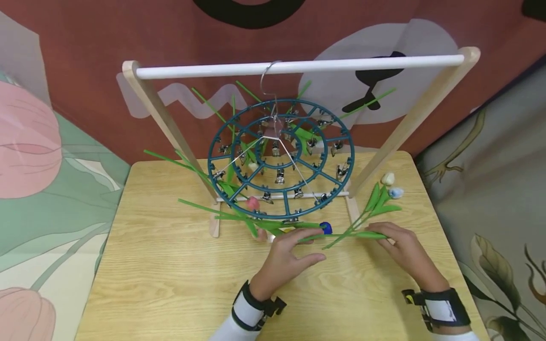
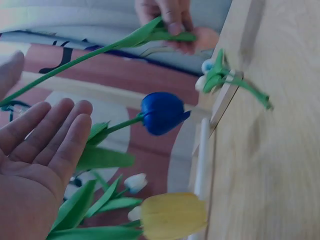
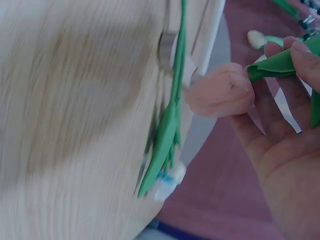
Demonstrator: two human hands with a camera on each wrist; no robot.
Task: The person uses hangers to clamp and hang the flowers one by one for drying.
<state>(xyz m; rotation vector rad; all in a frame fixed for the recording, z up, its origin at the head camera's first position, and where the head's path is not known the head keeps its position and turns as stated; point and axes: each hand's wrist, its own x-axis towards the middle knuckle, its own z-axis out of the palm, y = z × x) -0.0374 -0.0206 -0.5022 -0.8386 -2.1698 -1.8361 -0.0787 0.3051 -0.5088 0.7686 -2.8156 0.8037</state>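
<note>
My right hand [image 1: 403,248] pinches an artificial tulip by its green leaf and stem, just behind the peach flower head [image 3: 222,91]. The stem of this tulip reaches across toward my left hand [image 1: 290,260]. In the left wrist view that hand has straight fingers and a bare palm, with a blue tulip [image 2: 162,112] just beyond its fingertips. A yellow tulip [image 2: 172,216] hangs near the blue one. Above both hands is a round teal clip hanger [image 1: 286,203]; several tulips hang from its metal clips, their stems sticking out sideways.
The hanger hooks over the white bar [image 1: 204,71] of a wooden stand [image 1: 409,118]. White [image 1: 387,178] and light blue [image 1: 395,192] tulips lie with crossed stems by the stand's right foot, on the wooden table [image 1: 162,284]. A patterned curtain hangs behind.
</note>
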